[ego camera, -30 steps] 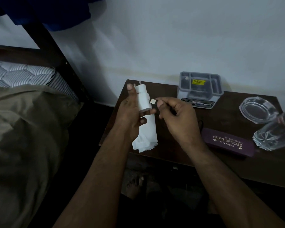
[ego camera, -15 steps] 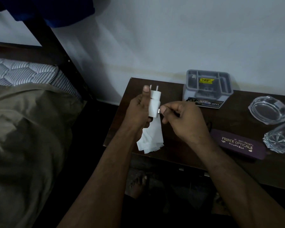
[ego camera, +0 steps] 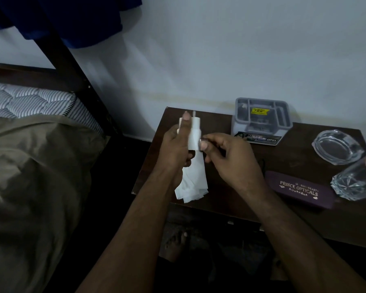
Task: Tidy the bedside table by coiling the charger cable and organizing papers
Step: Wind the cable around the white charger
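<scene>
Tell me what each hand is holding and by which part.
The left hand grips the white charger adapter around its body, prongs up. The right hand pinches something small at the adapter's lower end; what it is cannot be told.

Table (ego camera: 220, 123): your dark wood, faint sheen.
Ashtray (ego camera: 337, 147): clear glossy glass.
Papers (ego camera: 193, 182): matt white.
Charger (ego camera: 194, 134): smooth white plastic.
</scene>
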The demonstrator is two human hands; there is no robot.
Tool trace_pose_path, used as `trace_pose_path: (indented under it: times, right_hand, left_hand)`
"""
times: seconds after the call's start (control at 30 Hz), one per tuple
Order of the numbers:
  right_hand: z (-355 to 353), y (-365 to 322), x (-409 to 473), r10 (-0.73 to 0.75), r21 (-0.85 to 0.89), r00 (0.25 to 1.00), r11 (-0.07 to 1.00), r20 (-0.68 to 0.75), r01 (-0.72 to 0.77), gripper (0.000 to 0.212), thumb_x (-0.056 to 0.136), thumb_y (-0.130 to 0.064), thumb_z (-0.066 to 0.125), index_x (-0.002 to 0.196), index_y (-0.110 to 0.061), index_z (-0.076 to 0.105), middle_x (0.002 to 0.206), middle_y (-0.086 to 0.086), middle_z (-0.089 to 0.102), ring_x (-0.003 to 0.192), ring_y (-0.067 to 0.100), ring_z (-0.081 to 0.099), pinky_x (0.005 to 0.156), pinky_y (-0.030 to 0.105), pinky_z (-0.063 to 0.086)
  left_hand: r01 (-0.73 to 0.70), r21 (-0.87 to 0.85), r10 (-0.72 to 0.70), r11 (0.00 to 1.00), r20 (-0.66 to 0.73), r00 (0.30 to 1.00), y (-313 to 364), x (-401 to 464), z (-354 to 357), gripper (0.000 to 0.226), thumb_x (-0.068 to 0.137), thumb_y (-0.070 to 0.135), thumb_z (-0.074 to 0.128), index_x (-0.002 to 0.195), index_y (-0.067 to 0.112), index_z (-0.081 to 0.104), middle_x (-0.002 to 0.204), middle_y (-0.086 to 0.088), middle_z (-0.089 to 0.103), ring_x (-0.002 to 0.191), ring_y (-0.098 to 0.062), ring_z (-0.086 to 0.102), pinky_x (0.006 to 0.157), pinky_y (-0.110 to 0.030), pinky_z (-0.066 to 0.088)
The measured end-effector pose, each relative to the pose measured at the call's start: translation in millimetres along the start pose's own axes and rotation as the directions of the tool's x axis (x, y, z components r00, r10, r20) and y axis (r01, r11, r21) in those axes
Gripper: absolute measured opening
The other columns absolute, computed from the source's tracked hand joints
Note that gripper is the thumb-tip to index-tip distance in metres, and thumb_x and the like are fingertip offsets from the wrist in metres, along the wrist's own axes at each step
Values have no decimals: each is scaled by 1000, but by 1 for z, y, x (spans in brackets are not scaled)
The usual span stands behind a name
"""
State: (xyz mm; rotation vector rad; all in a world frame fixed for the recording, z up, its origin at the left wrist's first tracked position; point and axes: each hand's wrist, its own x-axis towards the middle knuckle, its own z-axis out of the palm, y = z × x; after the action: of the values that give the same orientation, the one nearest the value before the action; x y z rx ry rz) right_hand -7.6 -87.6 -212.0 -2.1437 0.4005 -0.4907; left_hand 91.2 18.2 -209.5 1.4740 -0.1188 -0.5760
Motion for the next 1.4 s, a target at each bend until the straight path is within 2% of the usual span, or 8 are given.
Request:
trace_pose_path:
  times: [0.13,0.3,0.43,0.7,0.87,1.07,1.23,1.4]
  right_hand:
    - [-3,-1,0,-42,-97,999,994,-23,40,23,103,-33,57,112,-20,73,69,-20,58,66,-6,58,65,13,41]
    - [-14,-25,-4,-198,-121,969,976,-148,181,23,103,-27,59,108,-11,74,82,-9,66,77,14,65,70,34,52]
    - [-34,-70,-13,-368,-146,888,929,-276,339,21,100,-12,58,111,-8,75,97,4,74,90,17,70,78,36,56]
    - [-70,-144,-103,-579,-292,745,814,-332,502,30,91,2,59,115,-7,76,87,11,69,86,30,67,75,43,52]
    - [-84,-168,-152,-544,-209,737,838,-400,505,26,94,0,63,114,-9,76,91,8,72,90,26,68,79,43,54]
    - [-89,-186,-210,-483,-110,798,872,-362,478,22,99,-9,59,115,-18,72,100,-27,64,85,-9,64,79,14,48]
    - [-79,-168,-258,-372,-257,847,922,-379,290,19,104,-27,53,99,-17,69,79,-12,66,76,8,64,78,40,51]
    - [-66,-141,-285,-262,-205,889,959,-375,196,32,102,-21,56,74,-8,47,68,2,52,65,24,52,63,50,48]
  left_hand:
    - [52,-177,-81,983,-162,983,5,3,-9,50,96,65,49,84,21,67,58,4,63,38,-7,42,37,-17,30]
    - [90,-422,-110,902,-24,994,20,-11,-11,53,100,62,45,104,11,60,67,0,56,40,-7,35,37,-20,29]
    - [41,-507,-4,861,74,997,36,-47,-5,57,100,65,38,104,12,60,66,-1,58,44,-8,43,41,-21,36]
    - [21,-582,68,813,130,989,67,-163,0,61,100,66,31,110,11,55,80,-6,57,52,-13,54,52,-26,46]
    - [1,-575,115,818,164,980,79,-224,-1,59,99,68,30,89,17,58,73,-1,57,52,-12,52,54,-26,42]
    - [26,-591,39,806,96,995,70,-291,-2,53,99,63,40,98,14,57,70,-4,55,44,-9,46,35,-17,32]
    - [97,-663,-16,742,127,992,64,-324,-11,47,103,58,38,97,14,54,68,-3,55,38,-5,39,30,-15,26]
    - [27,-685,147,728,195,970,72,-337,-11,50,102,57,39,106,9,53,71,-5,63,45,-7,52,40,-19,44]
